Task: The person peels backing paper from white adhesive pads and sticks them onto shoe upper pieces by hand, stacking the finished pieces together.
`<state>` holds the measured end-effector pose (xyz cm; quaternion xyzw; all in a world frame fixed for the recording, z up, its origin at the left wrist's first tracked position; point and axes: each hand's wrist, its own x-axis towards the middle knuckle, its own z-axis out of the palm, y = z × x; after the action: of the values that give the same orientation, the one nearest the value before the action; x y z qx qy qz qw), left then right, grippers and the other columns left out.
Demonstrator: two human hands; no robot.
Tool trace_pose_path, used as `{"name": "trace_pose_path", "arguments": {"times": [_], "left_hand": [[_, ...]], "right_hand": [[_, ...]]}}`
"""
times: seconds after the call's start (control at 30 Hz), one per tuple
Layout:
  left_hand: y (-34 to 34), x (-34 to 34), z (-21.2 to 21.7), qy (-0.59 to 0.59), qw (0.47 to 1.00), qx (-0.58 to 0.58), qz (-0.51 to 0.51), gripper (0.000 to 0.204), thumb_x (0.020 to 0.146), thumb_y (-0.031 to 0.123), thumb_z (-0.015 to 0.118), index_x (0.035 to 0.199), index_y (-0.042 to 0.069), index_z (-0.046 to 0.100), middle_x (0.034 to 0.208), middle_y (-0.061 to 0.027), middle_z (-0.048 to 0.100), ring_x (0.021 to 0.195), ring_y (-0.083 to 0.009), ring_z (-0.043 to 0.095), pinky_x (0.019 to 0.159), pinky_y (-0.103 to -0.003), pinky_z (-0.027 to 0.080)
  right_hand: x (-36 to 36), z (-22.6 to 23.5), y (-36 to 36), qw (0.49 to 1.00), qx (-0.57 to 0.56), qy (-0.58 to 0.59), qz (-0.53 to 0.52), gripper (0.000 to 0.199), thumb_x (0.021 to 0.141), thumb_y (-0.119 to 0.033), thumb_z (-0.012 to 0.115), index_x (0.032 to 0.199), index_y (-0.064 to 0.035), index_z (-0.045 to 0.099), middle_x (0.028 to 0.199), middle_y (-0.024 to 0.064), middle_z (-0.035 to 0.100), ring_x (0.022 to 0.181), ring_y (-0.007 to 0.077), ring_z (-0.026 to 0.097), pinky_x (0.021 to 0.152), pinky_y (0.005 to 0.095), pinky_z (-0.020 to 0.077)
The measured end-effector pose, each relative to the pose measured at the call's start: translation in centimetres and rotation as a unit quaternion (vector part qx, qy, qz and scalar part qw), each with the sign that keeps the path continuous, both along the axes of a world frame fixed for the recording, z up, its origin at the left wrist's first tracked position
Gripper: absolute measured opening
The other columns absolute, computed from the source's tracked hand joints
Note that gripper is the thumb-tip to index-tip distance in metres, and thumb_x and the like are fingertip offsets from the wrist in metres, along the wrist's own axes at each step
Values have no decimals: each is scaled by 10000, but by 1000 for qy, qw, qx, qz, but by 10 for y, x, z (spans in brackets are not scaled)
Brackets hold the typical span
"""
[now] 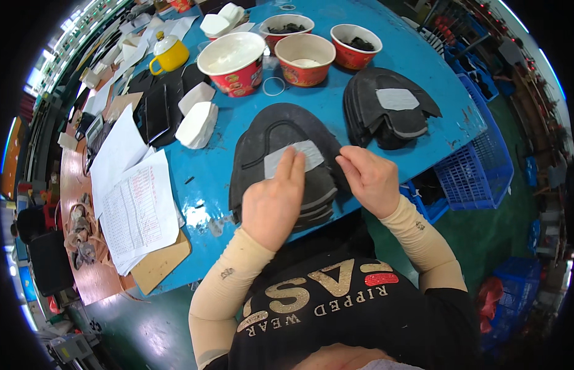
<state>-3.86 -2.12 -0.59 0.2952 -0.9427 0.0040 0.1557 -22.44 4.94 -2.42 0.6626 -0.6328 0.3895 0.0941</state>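
Observation:
A stack of black, curved shoe-upper pieces [280, 123] lies before me at the table's near edge. The top one bears a pale grey-white rectangular patch [310, 154]. My left hand [271, 206] rests over the stack, its index and middle fingers stretched out flat on that patch. At the stack's right edge, my right hand [372, 179] is closed in a pinch, thumb and forefinger on the rim of the top piece. Its fingertips cover the exact spot gripped. A second stack of similar black pieces [370, 92], also with a pale patch on top, sits farther right.
Along the far side stand several red-and-white paper tubs [236, 83], some holding black scraps, and a yellow mug [169, 57]. White pads [197, 126], a black phone [157, 112] and printed sheets [139, 206] lie left. Blue plastic crates [475, 176] stand beyond the right edge.

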Motion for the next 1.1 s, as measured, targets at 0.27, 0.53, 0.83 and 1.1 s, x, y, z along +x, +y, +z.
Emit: {"name": "trace_pose_path", "arguments": {"times": [0.27, 0.53, 0.83, 1.1], "left_hand": [[-12, 37, 27, 345, 923, 172, 19, 437, 762, -123, 405, 1144, -11, 585, 1151, -167, 615, 1080, -271, 595, 908, -316, 453], [11, 36, 5, 474, 839, 264, 49, 360, 835, -114, 395, 1143, -20, 555, 1136, -130, 576, 1063, -194, 545, 894, -267, 416], [14, 12, 0, 506, 842, 177, -56, 404, 794, -135, 486, 1162, 15, 557, 1052, -142, 509, 929, -236, 525, 780, -277, 447], [17, 34, -5, 458, 875, 139, -70, 402, 795, -118, 552, 1172, 21, 551, 1041, -141, 504, 888, -250, 538, 726, -296, 467]], "right_hand": [[-84, 76, 8, 884, 30, -463, -55, 168, 872, -223, 654, 990, -103, 642, 761, -69, 581, 613, 4, 503, 518, 140, 395], [-203, 45, 2, 950, 114, -115, -267, 312, 855, -324, 665, 1012, -54, 657, 771, -13, 599, 663, 50, 549, 573, 176, 419], [16, 51, -1, 714, 300, -579, 255, 192, 898, -107, 594, 1042, 17, 616, 922, 26, 647, 800, 44, 571, 693, 195, 466], [43, 45, -14, 716, 363, -539, 257, 145, 879, -117, 616, 949, 8, 637, 818, -2, 624, 759, 29, 539, 641, 184, 436]]}}
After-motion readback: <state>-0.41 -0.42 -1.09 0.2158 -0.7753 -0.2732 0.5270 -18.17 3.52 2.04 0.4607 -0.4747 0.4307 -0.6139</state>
